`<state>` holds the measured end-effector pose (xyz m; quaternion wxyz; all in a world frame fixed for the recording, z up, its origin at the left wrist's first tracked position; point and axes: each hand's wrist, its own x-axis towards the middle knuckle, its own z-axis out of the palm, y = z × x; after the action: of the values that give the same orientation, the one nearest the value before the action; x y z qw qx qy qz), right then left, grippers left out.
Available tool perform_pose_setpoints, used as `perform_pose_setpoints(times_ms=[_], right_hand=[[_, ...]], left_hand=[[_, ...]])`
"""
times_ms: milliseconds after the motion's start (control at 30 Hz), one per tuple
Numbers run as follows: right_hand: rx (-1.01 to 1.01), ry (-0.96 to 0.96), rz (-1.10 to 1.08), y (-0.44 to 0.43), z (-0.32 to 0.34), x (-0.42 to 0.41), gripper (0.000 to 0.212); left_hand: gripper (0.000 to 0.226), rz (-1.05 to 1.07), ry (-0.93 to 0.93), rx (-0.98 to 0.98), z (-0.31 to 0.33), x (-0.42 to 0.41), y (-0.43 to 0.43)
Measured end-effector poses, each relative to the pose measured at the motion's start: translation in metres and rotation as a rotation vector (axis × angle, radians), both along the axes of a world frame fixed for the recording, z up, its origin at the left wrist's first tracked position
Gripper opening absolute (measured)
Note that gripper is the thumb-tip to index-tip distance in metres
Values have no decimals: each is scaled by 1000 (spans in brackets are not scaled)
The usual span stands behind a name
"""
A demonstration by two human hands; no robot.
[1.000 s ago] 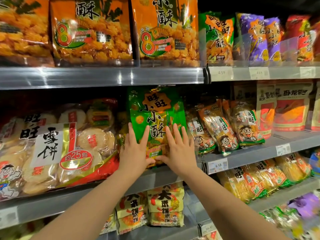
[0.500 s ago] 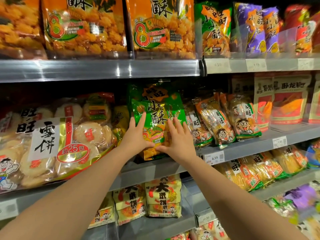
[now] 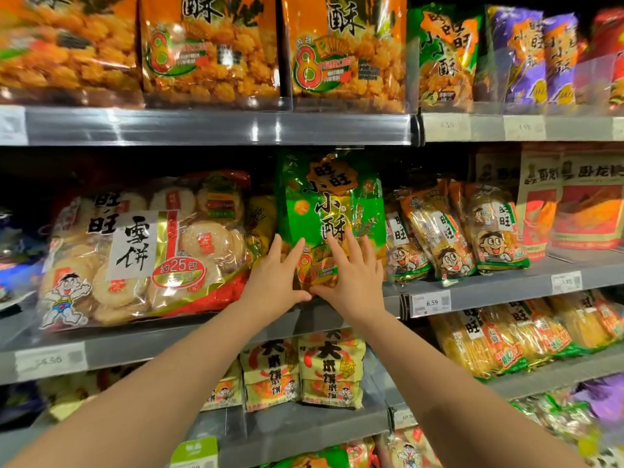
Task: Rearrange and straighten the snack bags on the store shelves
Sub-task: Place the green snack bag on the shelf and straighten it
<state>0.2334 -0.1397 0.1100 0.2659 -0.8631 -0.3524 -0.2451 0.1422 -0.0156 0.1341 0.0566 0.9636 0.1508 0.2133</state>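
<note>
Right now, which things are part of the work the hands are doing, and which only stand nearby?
In the job:
- left hand
- right hand
- green bag, both hands flat on its front
- middle shelf

Nearby only:
- rice cracker bag
- orange bags above
- price tag
- yellow bags below

2 hands press 1 green bag; 3 orange bags stand above.
</note>
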Motion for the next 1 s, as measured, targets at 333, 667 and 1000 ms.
perform_pose_setpoints(times_ms=[333,667,1000], right_hand=[[-45,136,-25,17,3,7,93],[34,115,-13,13,6,-5,83],[182,99,68,3,23,-40,65]], left_hand=[[127,-6,106,-196,-2,27,-3],[102,-43,-43,-276,-6,11,-8],[65,-40,-286,-295,11,-40,-22]])
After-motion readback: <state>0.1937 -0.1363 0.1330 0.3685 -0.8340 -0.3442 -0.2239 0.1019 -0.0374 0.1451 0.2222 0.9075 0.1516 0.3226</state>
